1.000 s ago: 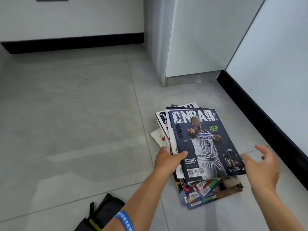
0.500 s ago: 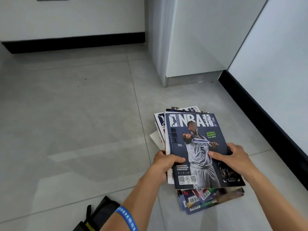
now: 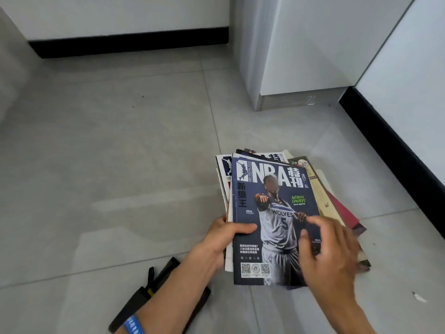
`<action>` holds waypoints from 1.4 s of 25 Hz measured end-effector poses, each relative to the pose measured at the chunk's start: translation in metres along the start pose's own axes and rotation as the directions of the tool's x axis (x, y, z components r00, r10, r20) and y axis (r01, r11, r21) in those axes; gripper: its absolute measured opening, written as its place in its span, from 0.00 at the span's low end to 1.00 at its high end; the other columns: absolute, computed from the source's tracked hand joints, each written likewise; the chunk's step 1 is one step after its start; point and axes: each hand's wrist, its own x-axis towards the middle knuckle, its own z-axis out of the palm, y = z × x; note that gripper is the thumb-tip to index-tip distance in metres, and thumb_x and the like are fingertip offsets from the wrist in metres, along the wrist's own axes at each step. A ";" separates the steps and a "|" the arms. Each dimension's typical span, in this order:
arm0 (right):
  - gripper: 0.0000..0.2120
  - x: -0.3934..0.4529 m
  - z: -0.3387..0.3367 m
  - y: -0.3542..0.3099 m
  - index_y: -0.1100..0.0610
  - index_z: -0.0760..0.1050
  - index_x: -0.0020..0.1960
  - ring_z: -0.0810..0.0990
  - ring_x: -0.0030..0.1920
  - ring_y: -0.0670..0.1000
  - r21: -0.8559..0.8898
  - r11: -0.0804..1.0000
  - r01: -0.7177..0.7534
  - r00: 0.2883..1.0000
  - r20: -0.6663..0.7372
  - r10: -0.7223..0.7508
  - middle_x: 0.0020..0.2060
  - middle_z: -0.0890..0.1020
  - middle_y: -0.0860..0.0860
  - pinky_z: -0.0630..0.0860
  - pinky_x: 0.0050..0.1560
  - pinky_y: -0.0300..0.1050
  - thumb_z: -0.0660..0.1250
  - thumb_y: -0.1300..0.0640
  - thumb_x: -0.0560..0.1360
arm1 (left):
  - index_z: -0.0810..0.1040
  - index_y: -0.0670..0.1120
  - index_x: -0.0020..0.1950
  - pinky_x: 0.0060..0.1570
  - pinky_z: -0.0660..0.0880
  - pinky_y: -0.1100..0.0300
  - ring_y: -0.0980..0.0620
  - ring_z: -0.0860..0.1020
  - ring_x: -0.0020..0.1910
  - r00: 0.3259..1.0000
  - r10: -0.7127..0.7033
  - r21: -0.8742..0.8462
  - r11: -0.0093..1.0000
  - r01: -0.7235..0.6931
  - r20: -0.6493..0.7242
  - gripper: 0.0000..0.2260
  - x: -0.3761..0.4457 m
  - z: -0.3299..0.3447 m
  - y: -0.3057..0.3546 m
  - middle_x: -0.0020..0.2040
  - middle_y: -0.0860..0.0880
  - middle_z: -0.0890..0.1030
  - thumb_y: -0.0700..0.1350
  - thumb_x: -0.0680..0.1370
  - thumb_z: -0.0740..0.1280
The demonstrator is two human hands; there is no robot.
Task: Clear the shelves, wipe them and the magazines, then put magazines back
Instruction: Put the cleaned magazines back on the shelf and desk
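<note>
- Nearest, the left hand (image 3: 225, 239) grips the left edge of a stack of magazines (image 3: 269, 218), thumb on the top cover.
- The right hand (image 3: 330, 256), blurred, spreads over the cover's lower right, fingers loosely bent; whether it grips cannot be told.
- Cover reads "NBA", "WOLVES 5", "ANTHONY EDWARDS".
- Beyond, more magazines fan out on the tiled floor (image 3: 120, 153), near a white cabinet (image 3: 301, 56).

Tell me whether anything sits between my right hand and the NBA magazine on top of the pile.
Nothing visible does. The right hand lies over the lower right of the NBA magazine, whether touching is blurred. The left hand grips the left edge, thumb on the cover, apart from the right hand.
</note>
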 end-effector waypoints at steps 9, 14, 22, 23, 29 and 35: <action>0.38 -0.150 0.127 -0.154 0.48 0.77 0.61 0.73 0.62 0.62 0.066 0.918 0.391 0.708 0.616 -0.346 0.63 0.78 0.55 0.66 0.61 0.64 0.69 0.29 0.57 | 0.80 0.42 0.59 0.42 0.82 0.50 0.41 0.85 0.44 0.962 0.126 0.019 0.992 -0.125 -0.243 0.19 -0.041 -0.154 0.029 0.48 0.41 0.86 0.34 0.69 0.76; 0.28 -0.148 0.140 -0.147 0.48 0.76 0.47 0.79 0.35 0.52 0.107 0.949 0.298 0.600 0.752 -0.273 0.45 0.77 0.47 0.74 0.27 0.43 0.80 0.40 0.52 | 0.79 0.42 0.60 0.43 0.82 0.51 0.41 0.84 0.47 0.946 0.091 -0.051 0.992 -0.112 -0.312 0.20 -0.046 -0.204 0.011 0.49 0.41 0.86 0.35 0.69 0.76; 0.13 -0.071 0.036 -0.131 0.52 0.78 0.47 0.78 0.36 0.50 0.604 0.719 -0.344 0.816 0.571 -0.088 0.36 0.81 0.49 0.75 0.37 0.45 0.72 0.44 0.71 | 0.77 0.45 0.63 0.45 0.81 0.49 0.40 0.84 0.49 0.968 0.048 -0.113 0.991 -0.078 -0.245 0.24 -0.041 -0.227 -0.015 0.50 0.40 0.85 0.36 0.68 0.76; 0.12 -0.055 0.041 -0.140 0.53 0.78 0.48 0.79 0.37 0.51 0.588 0.748 -0.307 0.861 0.507 -0.044 0.38 0.82 0.50 0.76 0.38 0.47 0.73 0.46 0.73 | 0.77 0.45 0.64 0.46 0.81 0.48 0.39 0.84 0.49 0.973 0.035 -0.112 0.992 -0.062 -0.228 0.26 -0.043 -0.226 -0.018 0.51 0.40 0.85 0.36 0.66 0.77; 0.16 -0.007 0.115 -0.162 0.51 0.77 0.61 0.78 0.55 0.52 0.203 0.979 -0.014 0.824 0.557 -0.103 0.57 0.81 0.46 0.74 0.55 0.47 0.70 0.46 0.76 | 0.80 0.46 0.61 0.51 0.79 0.50 0.41 0.84 0.49 0.984 -0.012 -0.112 0.994 -0.007 -0.176 0.21 -0.064 -0.239 -0.030 0.51 0.41 0.85 0.52 0.71 0.74; 0.22 -0.028 0.123 -0.104 0.52 0.72 0.62 0.84 0.43 0.53 0.133 0.634 -0.762 0.503 0.739 0.449 0.55 0.81 0.52 0.82 0.52 0.56 0.71 0.42 0.74 | 0.76 0.47 0.62 0.52 0.81 0.50 0.45 0.85 0.47 0.962 0.056 0.044 0.998 -0.046 -0.267 0.33 -0.060 -0.237 -0.043 0.49 0.46 0.86 0.50 0.60 0.84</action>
